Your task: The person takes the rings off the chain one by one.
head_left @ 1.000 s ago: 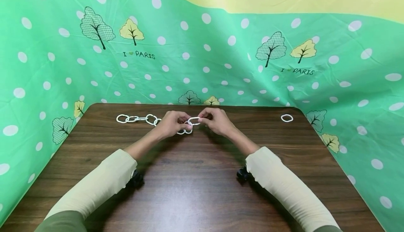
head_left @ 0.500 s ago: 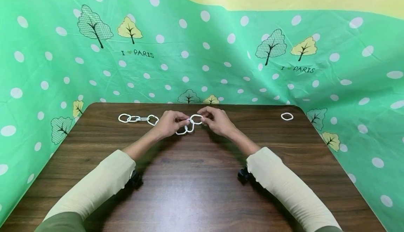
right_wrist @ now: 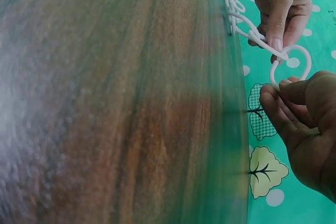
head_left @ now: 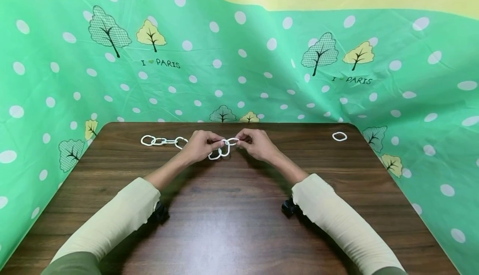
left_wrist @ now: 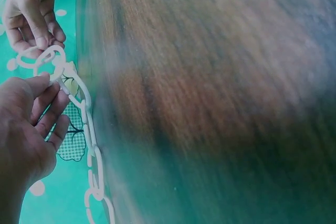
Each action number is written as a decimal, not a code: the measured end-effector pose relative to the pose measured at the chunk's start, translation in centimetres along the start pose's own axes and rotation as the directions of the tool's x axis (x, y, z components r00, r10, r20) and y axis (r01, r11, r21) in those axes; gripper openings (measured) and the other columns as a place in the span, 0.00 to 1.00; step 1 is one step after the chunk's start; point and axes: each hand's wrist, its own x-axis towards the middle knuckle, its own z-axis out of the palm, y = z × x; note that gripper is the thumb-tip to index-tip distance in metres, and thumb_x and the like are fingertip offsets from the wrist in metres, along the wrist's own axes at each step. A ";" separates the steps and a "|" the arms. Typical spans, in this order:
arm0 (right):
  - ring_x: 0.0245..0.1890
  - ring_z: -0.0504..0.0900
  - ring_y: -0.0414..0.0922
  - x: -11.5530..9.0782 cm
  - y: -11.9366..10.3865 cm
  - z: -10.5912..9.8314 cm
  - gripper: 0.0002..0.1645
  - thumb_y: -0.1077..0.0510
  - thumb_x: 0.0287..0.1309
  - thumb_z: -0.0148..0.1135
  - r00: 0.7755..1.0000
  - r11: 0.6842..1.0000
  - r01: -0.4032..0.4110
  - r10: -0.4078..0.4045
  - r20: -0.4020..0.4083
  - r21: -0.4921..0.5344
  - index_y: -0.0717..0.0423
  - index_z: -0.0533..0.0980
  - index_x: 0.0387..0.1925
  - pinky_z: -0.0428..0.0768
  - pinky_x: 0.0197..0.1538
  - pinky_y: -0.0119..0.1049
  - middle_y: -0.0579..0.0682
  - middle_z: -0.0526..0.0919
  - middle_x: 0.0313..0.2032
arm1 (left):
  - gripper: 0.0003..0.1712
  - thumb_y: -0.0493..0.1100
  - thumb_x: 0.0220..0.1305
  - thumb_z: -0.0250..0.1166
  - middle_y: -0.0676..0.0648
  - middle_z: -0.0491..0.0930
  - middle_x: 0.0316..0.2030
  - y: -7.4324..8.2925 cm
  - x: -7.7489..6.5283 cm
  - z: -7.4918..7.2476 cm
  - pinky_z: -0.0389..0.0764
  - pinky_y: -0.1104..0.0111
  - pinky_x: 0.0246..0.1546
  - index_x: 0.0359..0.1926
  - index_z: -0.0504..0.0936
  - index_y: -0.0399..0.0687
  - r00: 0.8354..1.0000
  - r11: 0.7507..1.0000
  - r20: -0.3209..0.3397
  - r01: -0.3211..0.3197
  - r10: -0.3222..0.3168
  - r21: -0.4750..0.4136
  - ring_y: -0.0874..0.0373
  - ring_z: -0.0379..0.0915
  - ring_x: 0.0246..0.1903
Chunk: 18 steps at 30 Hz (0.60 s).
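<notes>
A white plastic link chain (head_left: pixel 169 141) lies along the back of the table and passes behind my left hand (head_left: pixel 202 145). Between thumb and index finger, that hand pinches a link near the chain's right end, and several links hang or lie just below it. My right hand (head_left: pixel 258 143) pinches the far side of the end link (right_wrist: pixel 310 64), which meets the chain at the left fingertips. In the left wrist view, the chain (left_wrist: pixel 92 129) trails down past the left palm. Fingers hide where the two links join.
One loose white link (head_left: pixel 339 140) lies at the back right of the brown wooden table (head_left: pixel 224 208). Behind and beside the table hangs a green dotted cloth (head_left: pixel 239 100) with printed trees. A black wrist device (head_left: pixel 161 212) sits under the left sleeve.
The end link first turned to face the head camera, then tipped flatter in the right fingers. Both hands have stayed nearly in place, and the head view has shifted slightly.
</notes>
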 end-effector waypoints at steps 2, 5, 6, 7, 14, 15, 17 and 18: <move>0.46 0.92 0.49 -0.1 0.0 0.0 0.05 0.64 0.76 0.72 1.000 1.000 0.012 -0.012 0.003 -0.005 0.61 0.88 0.48 0.89 0.54 0.43 0.55 0.95 0.44 | 0.11 0.42 0.76 0.76 0.43 0.97 0.45 0.0 0.0 0.0 0.80 0.69 0.40 0.52 0.96 0.42 1.000 1.000 0.002 0.002 -0.002 -0.003 0.59 0.85 0.39; 0.45 0.92 0.48 -0.1 0.1 -0.1 0.03 0.65 0.75 0.73 0.999 0.999 0.034 -0.033 0.002 -0.010 0.60 0.89 0.46 0.88 0.53 0.41 0.54 0.95 0.43 | 0.11 0.42 0.76 0.76 0.43 0.97 0.46 -0.1 0.0 0.0 0.82 0.68 0.42 0.52 0.96 0.42 1.000 1.000 -0.001 0.001 -0.001 -0.004 0.58 0.87 0.41; 0.45 0.92 0.47 -0.1 0.1 -0.1 0.03 0.65 0.74 0.73 0.999 0.999 0.041 -0.041 0.002 -0.011 0.60 0.89 0.46 0.88 0.52 0.41 0.54 0.95 0.42 | 0.11 0.42 0.76 0.76 0.43 0.97 0.46 -0.1 0.0 0.0 0.82 0.67 0.43 0.52 0.96 0.42 1.000 1.000 -0.002 0.000 0.000 -0.005 0.57 0.87 0.42; 0.44 0.91 0.47 -0.2 0.1 -0.1 0.03 0.65 0.74 0.73 0.999 0.999 0.049 -0.049 0.002 -0.012 0.61 0.89 0.46 0.88 0.52 0.41 0.54 0.95 0.42 | 0.11 0.42 0.77 0.76 0.43 0.97 0.46 -0.1 0.0 0.0 0.83 0.67 0.43 0.52 0.96 0.41 1.000 1.000 -0.002 -0.002 0.002 -0.006 0.56 0.88 0.43; 0.42 0.91 0.46 -0.3 0.1 -0.1 0.04 0.66 0.72 0.75 0.997 0.997 0.074 -0.074 0.010 0.002 0.63 0.90 0.45 0.88 0.51 0.41 0.55 0.96 0.41 | 0.10 0.41 0.77 0.75 0.42 0.97 0.46 -0.1 0.0 0.2 0.84 0.65 0.44 0.52 0.96 0.41 1.000 1.000 0.012 -0.009 0.009 -0.014 0.54 0.90 0.44; 0.42 0.91 0.47 -0.3 0.1 -0.1 0.04 0.66 0.72 0.75 0.997 0.997 0.071 -0.071 0.013 0.003 0.63 0.90 0.45 0.88 0.51 0.41 0.55 0.96 0.41 | 0.10 0.41 0.77 0.75 0.42 0.97 0.46 -0.1 0.0 0.2 0.85 0.64 0.44 0.52 0.96 0.41 1.000 1.000 0.012 -0.008 0.009 -0.017 0.54 0.90 0.44; 0.42 0.91 0.47 -0.3 0.1 -0.1 0.04 0.67 0.71 0.75 0.998 0.998 0.066 -0.066 0.017 0.005 0.63 0.90 0.45 0.88 0.51 0.42 0.56 0.96 0.42 | 0.10 0.41 0.77 0.75 0.42 0.97 0.45 -0.2 0.0 0.2 0.86 0.63 0.45 0.52 0.96 0.40 1.000 1.000 0.009 -0.008 0.008 -0.024 0.53 0.91 0.44; 0.43 0.91 0.48 -0.3 0.1 -0.1 0.04 0.67 0.71 0.75 0.998 0.998 0.064 -0.064 0.021 0.007 0.64 0.90 0.45 0.88 0.51 0.42 0.56 0.96 0.42 | 0.10 0.41 0.77 0.75 0.42 0.97 0.45 -0.2 0.0 0.2 0.86 0.63 0.45 0.52 0.96 0.40 1.000 1.000 0.009 -0.005 0.006 -0.028 0.52 0.91 0.44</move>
